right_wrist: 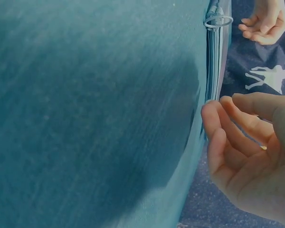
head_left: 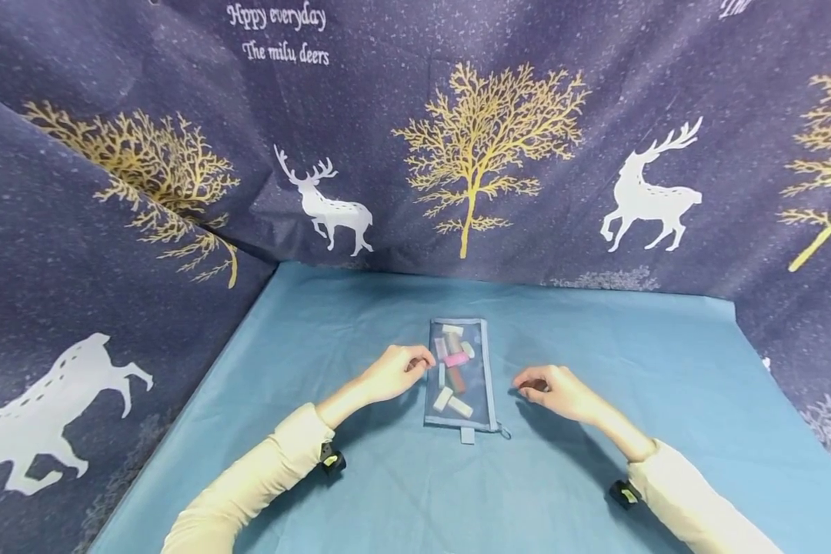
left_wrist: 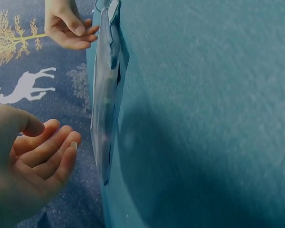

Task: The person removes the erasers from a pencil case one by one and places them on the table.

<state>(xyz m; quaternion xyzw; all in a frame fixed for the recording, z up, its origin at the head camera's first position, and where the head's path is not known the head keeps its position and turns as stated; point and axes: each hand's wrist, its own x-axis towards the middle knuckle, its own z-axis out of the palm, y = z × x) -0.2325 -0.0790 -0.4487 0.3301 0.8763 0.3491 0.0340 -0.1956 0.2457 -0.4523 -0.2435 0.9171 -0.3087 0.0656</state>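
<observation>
a flat see-through mesh pouch (head_left: 481, 396) lies on the worktop (head_left: 360, 492), just below the middle of the head frame. small pieces show through it: a pink one (head_left: 456, 359) and a brownish-red one (head_left: 455, 378) around its middle, two white blocks (head_left: 460, 406) near its lower end. a fabric tab (head_left: 467, 435) and a ring (head_left: 504, 432) stick out at the bottom. the left hand (head_left: 392, 373) is at its left edge, fingers loosely curled with gaps, holding nothing. the right hand (head_left: 559, 392) hovers to its right, apart from it, fingers relaxed and bent, gripping nothing. pale sleeves (head_left: 249, 485) run to the lower corners. behind hangs dark blue cloth (head_left: 388, 100) printed with white deer (head_left: 338, 211) and golden trees (head_left: 472, 181).
</observation>
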